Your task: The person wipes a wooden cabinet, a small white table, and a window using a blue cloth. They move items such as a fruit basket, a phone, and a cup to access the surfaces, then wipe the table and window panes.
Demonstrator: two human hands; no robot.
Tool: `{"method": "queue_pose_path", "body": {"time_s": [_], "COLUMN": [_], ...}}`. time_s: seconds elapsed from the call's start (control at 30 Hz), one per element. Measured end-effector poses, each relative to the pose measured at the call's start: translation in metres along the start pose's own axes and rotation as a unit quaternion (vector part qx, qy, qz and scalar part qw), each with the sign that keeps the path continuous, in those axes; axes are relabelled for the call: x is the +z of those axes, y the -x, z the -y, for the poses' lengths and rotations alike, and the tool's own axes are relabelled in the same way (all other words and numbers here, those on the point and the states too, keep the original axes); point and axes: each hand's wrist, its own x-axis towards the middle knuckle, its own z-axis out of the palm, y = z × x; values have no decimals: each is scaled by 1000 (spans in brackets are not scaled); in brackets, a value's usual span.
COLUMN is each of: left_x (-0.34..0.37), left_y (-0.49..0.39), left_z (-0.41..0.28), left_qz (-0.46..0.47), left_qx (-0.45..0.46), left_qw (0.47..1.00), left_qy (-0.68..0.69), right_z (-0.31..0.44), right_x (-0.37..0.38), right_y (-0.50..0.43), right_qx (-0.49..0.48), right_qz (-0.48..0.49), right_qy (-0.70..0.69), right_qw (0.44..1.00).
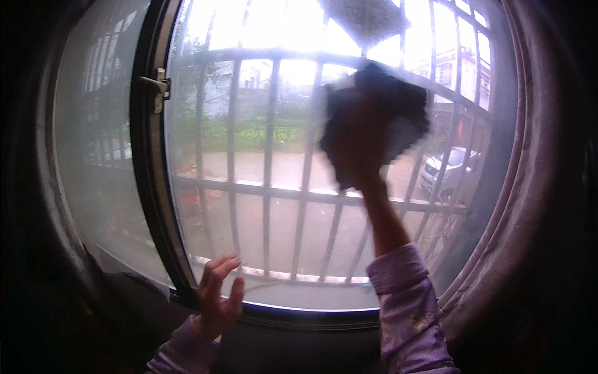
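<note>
A dark cloth [406, 105] is spread under my right hand [362, 145], which is raised against the window pane [289, 224]. Motion blur and backlight hide how the fingers grip it. Low on the left, my left hand [218, 292] is raised with its fingers apart and nothing in them. It is near the lower corner of the pane, beside the dark window frame [149, 187]; whether it touches the glass I cannot tell.
A latch handle [159, 89] juts from the upright frame. Metal bars [268, 140] stand outside the glass. A curtain [518, 187] hangs at the right. A grey, angular piece [369, 18] shows at the top. Beyond the bars a white car [448, 168] is parked.
</note>
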Motion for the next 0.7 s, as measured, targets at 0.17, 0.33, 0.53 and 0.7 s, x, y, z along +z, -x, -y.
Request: {"method": "queue_pose_path", "body": {"time_s": [0.17, 0.33, 0.53, 0.7], "left_x": [51, 83, 89, 67], "left_y": [-44, -79, -75, -192], "left_z": [32, 68, 121, 163], "left_qz": [-146, -222, -30, -250], "left_qx": [-32, -128, -57, -133], "left_qw": [984, 938, 942, 838], "left_qy": [93, 232, -328, -467], "right_z": [165, 158, 29, -128], "right_x": [36, 30, -18, -146], "right_y": [18, 31, 102, 180], "right_qx": [-255, -241, -97, 53], "right_qz": [23, 52, 79, -183], "right_qy": [-253, -538, -539, 177], "right_qw": [933, 806, 833, 966]}}
